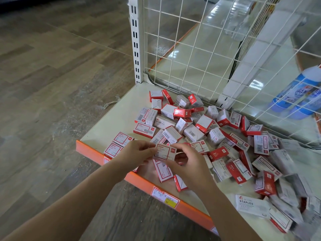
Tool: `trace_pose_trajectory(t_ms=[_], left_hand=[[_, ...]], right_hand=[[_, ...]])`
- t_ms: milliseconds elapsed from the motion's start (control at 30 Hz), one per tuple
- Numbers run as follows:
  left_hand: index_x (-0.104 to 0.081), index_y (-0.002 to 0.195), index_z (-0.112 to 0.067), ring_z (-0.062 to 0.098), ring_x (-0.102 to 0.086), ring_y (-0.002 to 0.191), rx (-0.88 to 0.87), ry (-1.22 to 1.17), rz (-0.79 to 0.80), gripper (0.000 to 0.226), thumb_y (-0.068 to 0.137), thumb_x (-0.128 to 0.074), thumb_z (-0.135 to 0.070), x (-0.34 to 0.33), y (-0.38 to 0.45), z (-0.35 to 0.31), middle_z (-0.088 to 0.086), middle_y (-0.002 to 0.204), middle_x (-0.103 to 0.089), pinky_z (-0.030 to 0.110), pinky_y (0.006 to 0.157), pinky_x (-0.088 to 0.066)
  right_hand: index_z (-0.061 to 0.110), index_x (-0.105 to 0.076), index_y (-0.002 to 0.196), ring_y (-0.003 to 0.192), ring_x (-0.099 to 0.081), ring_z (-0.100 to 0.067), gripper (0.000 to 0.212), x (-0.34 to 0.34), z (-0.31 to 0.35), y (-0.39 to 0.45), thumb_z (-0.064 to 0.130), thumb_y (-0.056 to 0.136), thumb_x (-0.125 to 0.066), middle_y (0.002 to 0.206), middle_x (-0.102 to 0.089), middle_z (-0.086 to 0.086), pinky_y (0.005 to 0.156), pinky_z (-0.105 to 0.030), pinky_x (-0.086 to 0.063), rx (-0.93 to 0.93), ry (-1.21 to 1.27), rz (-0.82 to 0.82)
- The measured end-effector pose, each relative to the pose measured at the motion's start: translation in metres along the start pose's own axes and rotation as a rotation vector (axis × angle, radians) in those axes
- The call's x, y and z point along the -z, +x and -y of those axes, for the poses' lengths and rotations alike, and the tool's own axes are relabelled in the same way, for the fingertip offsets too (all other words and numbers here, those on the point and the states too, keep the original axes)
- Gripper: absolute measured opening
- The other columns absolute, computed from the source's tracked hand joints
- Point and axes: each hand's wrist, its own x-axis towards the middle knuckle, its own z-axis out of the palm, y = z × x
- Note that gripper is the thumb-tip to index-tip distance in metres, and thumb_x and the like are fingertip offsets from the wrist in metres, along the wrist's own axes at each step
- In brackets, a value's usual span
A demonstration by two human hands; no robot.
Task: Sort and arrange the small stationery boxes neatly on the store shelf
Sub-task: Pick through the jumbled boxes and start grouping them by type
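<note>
While both hands meet above the near edge of the shelf, findings are as follows.
Held box: red-and-white box point(165, 151), label up, raised just over the shelf point(111, 126).
Left hand point(137, 153): fingers curled, pinching the box's left end.
Right hand point(189, 162): fingers bent round its right side.
Loose boxes point(205, 129): jumbled heap, centre to far right.
Placed pair point(118, 144): side by side, near left corner.
Back: wire grid point(199, 49).
</note>
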Motion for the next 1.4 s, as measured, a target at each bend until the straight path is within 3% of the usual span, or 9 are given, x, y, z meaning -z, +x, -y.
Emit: trace_pose_trajectory(t_ms=[167, 300, 500, 633, 767, 933, 1067, 1200, 1400], left_hand=[[-0.066, 0.102, -0.021, 0.015, -0.070, 0.087, 0.024, -0.044, 0.012, 0.016, 0.093, -0.053, -0.020, 0.000, -0.001, 0.002, -0.002, 0.096, -0.071, 0.033, 0.083, -0.056], [-0.064, 0.090, -0.029, 0.015, -0.069, 0.088, 0.029, -0.080, -0.018, 0.017, 0.093, -0.053, -0.015, 0.000, 0.000, 0.002, -0.004, 0.093, -0.071, 0.035, 0.085, -0.056], [-0.064, 0.088, -0.031, 0.015, -0.069, 0.087, 0.029, -0.072, -0.027, 0.017, 0.092, -0.054, -0.017, 0.000, 0.002, 0.003, -0.005, 0.092, -0.072, 0.036, 0.084, -0.056], [-0.064, 0.094, -0.028, 0.016, -0.069, 0.089, 0.027, -0.089, -0.043, 0.015, 0.093, -0.054, -0.018, 0.001, 0.003, 0.004, -0.005, 0.095, -0.071, 0.038, 0.084, -0.056], [-0.063, 0.104, -0.026, 0.014, -0.067, 0.092, 0.017, -0.078, -0.071, 0.016, 0.093, -0.053, -0.021, 0.002, 0.003, 0.004, -0.005, 0.102, -0.068, 0.037, 0.086, -0.055], [-0.060, 0.113, -0.023, 0.008, -0.057, 0.093, -0.112, 0.167, -0.228, 0.022, 0.094, -0.050, -0.016, 0.011, 0.006, 0.009, -0.009, 0.103, -0.059, 0.013, 0.069, -0.046], [-0.060, 0.118, -0.018, 0.009, -0.054, 0.094, -0.122, 0.276, -0.341, 0.028, 0.092, -0.050, -0.012, 0.024, 0.012, 0.021, -0.007, 0.104, -0.058, 0.021, 0.077, -0.041], [-0.058, 0.122, -0.017, 0.012, -0.053, 0.101, -0.141, 0.358, -0.417, 0.032, 0.091, -0.050, -0.013, 0.034, 0.017, 0.030, 0.000, 0.120, -0.057, 0.020, 0.082, -0.040], [-0.053, 0.130, -0.024, 0.015, -0.039, 0.127, -0.188, 0.628, -0.398, 0.036, 0.094, -0.048, -0.024, 0.046, 0.024, 0.046, -0.007, 0.139, -0.042, 0.028, 0.101, -0.039]], right_hand=[[0.027, -0.053, 0.114, 0.097, -0.057, -0.001, 0.041, -0.002, -0.001, 0.002, 0.038, 0.078, -0.069, 0.107, -0.059, 0.010, 0.075, -0.013, -0.051, -0.026, -0.025, -0.064], [0.027, -0.051, 0.117, 0.103, -0.056, -0.007, 0.043, -0.005, -0.004, 0.002, 0.031, 0.078, -0.071, 0.112, -0.056, 0.006, 0.082, -0.024, -0.053, -0.022, -0.033, -0.027], [0.028, -0.047, 0.108, 0.099, -0.056, -0.001, 0.038, -0.006, -0.004, 0.003, 0.029, 0.079, -0.071, 0.109, -0.057, 0.010, 0.070, -0.009, -0.050, -0.025, -0.015, -0.017], [0.026, -0.050, 0.108, 0.099, -0.058, -0.003, 0.037, -0.006, -0.004, 0.003, 0.032, 0.079, -0.070, 0.105, -0.060, 0.011, 0.074, -0.013, -0.051, 0.002, -0.035, -0.039], [0.023, -0.051, 0.115, 0.098, -0.057, 0.000, 0.041, -0.007, -0.003, 0.006, 0.035, 0.080, -0.070, 0.107, -0.060, 0.012, 0.072, -0.001, -0.044, 0.008, -0.081, -0.042], [0.028, -0.050, 0.107, 0.097, -0.056, -0.001, 0.038, -0.012, 0.000, 0.014, 0.021, 0.078, -0.073, 0.105, -0.057, 0.010, 0.074, -0.006, -0.046, 0.000, -0.093, -0.101], [0.022, -0.054, 0.107, 0.099, -0.056, -0.008, 0.037, -0.021, 0.002, 0.027, 0.015, 0.076, -0.072, 0.104, -0.057, 0.006, 0.079, -0.017, -0.050, 0.001, -0.136, -0.144], [0.019, -0.056, 0.108, 0.100, -0.058, -0.011, 0.036, -0.030, 0.008, 0.042, 0.020, 0.076, -0.072, 0.106, -0.061, 0.005, 0.083, -0.029, -0.052, -0.014, -0.173, -0.151], [0.017, -0.058, 0.109, 0.091, -0.047, -0.002, 0.029, -0.045, 0.019, 0.063, 0.025, 0.083, -0.065, 0.103, -0.057, 0.006, 0.068, -0.002, -0.035, 0.026, -0.338, -0.092]])
